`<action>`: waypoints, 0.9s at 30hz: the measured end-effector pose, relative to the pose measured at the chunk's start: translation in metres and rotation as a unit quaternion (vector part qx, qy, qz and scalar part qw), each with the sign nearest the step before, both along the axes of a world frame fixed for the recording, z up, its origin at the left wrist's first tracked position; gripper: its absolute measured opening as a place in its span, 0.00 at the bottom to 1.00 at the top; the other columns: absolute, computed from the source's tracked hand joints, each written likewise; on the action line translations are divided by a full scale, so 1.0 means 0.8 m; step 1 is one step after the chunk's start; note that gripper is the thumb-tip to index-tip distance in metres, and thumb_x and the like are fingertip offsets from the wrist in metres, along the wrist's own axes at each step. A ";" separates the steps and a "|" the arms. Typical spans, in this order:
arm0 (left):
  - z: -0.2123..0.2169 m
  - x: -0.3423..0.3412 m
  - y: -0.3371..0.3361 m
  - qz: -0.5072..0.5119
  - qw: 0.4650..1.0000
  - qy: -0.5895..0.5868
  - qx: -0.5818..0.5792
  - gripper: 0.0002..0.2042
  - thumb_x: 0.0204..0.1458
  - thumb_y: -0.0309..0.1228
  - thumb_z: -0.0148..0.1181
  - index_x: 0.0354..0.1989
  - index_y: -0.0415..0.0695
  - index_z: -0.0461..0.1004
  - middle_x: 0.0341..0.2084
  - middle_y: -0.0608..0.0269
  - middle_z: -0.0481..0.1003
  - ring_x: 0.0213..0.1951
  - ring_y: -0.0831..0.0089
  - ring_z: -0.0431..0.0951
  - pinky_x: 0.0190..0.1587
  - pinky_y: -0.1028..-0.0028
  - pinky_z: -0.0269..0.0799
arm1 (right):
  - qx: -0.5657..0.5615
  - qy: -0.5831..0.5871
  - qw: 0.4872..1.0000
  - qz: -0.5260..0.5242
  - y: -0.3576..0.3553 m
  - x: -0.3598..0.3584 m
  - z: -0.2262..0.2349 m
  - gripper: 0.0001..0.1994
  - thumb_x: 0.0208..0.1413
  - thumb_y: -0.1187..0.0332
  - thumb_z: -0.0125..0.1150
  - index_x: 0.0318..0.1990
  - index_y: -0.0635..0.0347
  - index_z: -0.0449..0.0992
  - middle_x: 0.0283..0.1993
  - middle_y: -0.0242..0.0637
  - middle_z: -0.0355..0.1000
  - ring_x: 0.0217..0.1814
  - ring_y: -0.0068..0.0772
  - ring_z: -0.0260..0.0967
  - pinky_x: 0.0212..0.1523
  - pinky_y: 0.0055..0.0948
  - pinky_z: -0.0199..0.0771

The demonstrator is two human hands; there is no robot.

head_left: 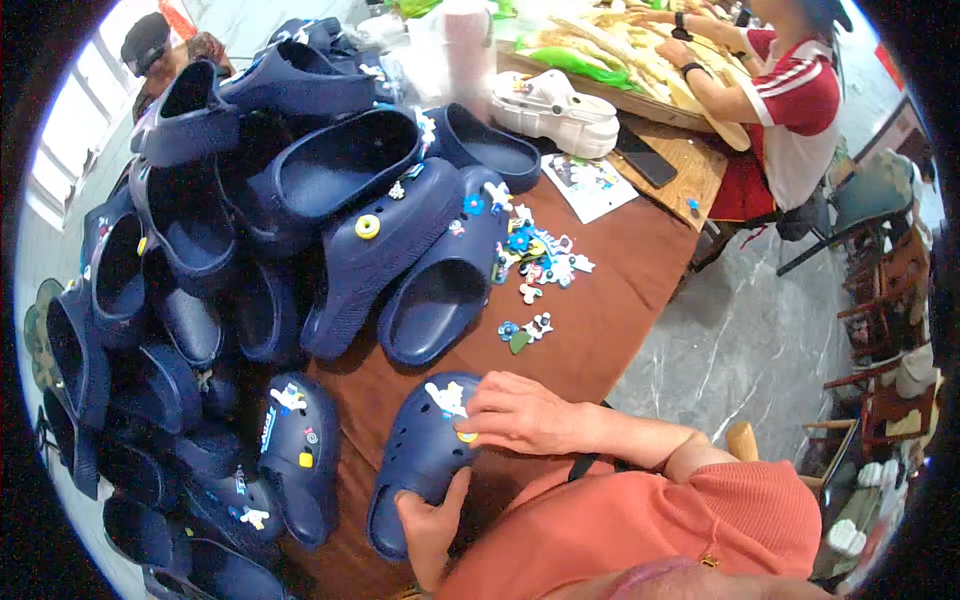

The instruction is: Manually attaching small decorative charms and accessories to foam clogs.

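Note:
A navy blue foam clog (418, 440) lies on the brown cloth in front of me, its toe pointing away. My left hand (432, 520) grips its near side by the heel, thumb and finger spread along the edge. Bent over the toe, the fingers of my right hand (525, 412) press at a small yellow round charm (467, 436); its back is hidden. A white figure charm (445, 398) sits on the same toe. Just left lies another navy clog (300, 440), with white, blue and yellow charms on it.
Navy clogs (190, 230) are heaped at the left. Loose charms (540, 255) lie beyond my hands. Farther back are a white clog (555, 112), a printed card (588, 185) and a dark phone (645, 155). A co-worker (790, 100) works over a full tray at the far right.

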State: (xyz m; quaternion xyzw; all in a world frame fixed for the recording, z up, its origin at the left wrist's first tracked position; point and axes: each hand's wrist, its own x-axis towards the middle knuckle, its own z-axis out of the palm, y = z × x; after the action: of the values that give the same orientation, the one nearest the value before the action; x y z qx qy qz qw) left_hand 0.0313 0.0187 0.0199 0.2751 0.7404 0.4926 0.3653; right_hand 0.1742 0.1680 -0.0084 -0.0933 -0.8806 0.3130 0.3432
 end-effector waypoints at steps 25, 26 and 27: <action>-0.016 -0.013 -0.010 -0.072 0.992 0.095 0.031 0.10 0.45 0.29 0.70 0.31 0.35 0.80 0.26 0.54 0.81 0.28 0.67 0.82 0.33 0.69 0.74 | 0.001 -0.091 0.995 -0.044 -0.010 0.006 0.016 0.14 0.52 0.63 0.63 0.45 0.55 0.75 0.42 0.36 0.67 0.47 0.41 0.64 0.47 0.39 0.66; -0.017 -0.013 -0.009 -0.080 0.990 0.106 0.041 0.10 0.45 0.29 0.69 0.30 0.35 0.80 0.26 0.53 0.81 0.28 0.64 0.82 0.33 0.69 0.74 | -0.004 -0.091 0.995 -0.048 -0.011 0.006 0.016 0.14 0.53 0.63 0.63 0.46 0.55 0.75 0.43 0.37 0.68 0.46 0.41 0.64 0.47 0.38 0.67; -0.017 -0.013 -0.009 -0.088 0.989 0.115 0.037 0.09 0.45 0.30 0.69 0.29 0.35 0.80 0.26 0.52 0.80 0.27 0.62 0.82 0.32 0.68 0.73 | -0.005 -0.087 0.995 -0.056 -0.012 0.006 0.016 0.14 0.53 0.63 0.63 0.46 0.55 0.75 0.43 0.37 0.68 0.46 0.41 0.64 0.47 0.38 0.67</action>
State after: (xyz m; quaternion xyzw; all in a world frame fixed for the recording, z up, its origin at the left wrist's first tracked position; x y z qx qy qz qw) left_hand 0.0209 0.0119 0.0059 0.4073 0.7318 0.4504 0.3095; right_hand 0.1788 0.1582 0.0047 -0.1708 -0.8991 0.2883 0.2817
